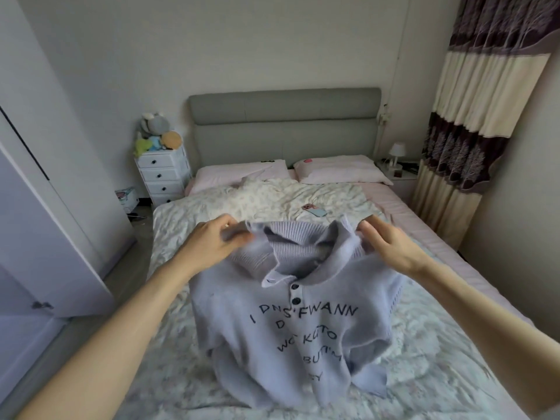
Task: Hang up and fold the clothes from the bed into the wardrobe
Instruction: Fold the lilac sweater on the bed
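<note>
Two hands hold one lilac knit sweater (291, 322) up over the bed (169, 231), front side facing the camera. Wardrobe door (45, 231) stands at 9 o'clock, ajar, handle low. White drawer chest (162, 174) with plush toys (156, 134) at 11 o'clock. Left hand (212, 241) pinches the left shoulder of the sweater, fingers curled round the knit. Sweater sits centre frame, collar at 12 o'clock, hem slumped on the duvet at 6 o'clock; printed text and two dark buttons show. Right hand (391, 241) pinches the right shoulder the same way. Shoulder grip likely spreads the garment flat and square, ready either for a hanger or a fold. Phone (315, 210) lies on the duvet just past the collar. Lamp (397, 151) and curtain (472, 101) at 2 o'clock
</note>
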Tool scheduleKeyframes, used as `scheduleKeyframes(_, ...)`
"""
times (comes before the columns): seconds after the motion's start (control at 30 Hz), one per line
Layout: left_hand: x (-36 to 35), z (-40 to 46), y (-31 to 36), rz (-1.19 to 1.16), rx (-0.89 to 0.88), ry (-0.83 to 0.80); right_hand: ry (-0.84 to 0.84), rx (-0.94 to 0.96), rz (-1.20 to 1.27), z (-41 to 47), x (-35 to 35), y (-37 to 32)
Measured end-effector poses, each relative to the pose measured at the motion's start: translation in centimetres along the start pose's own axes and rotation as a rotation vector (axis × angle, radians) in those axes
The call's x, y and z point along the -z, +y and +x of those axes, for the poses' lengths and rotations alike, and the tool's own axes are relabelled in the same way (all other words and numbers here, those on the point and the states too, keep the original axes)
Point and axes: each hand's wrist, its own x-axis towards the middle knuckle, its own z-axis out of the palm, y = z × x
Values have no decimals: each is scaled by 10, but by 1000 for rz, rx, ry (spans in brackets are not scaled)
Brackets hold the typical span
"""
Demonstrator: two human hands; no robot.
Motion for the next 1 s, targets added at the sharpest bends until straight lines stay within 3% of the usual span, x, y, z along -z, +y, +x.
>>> scheduleKeyframes(0.1,-2,-10,-16,13,40,-216,-131,40,-157,-6,-1,12)
scheduleKeyframes(0.17,-11,-18,-22,67,72,-260,-160,40,-255,-12,-14,21)
scheduleKeyframes(0.33,-49,-50,-36,-4,188,-156,191,36,-383,-35,-46,36)
scheduleKeyframes(0.47,-54,-67,-36,-46,147,17,382,-44,-343,-54,-56,39)
scheduleKeyframes(0.67,-42,-100,-50,-121,135,-239,483,-172,-172,-90,-69,29)
scheduleKeyframes(0.83,-38,-142,-65,-29,237,-173,477,-154,-258,-146,-84,11)
scheduleKeyframes(1.0,-39,-197,-53,-153,236,-75,397,-124,-191,-199,-78,4)
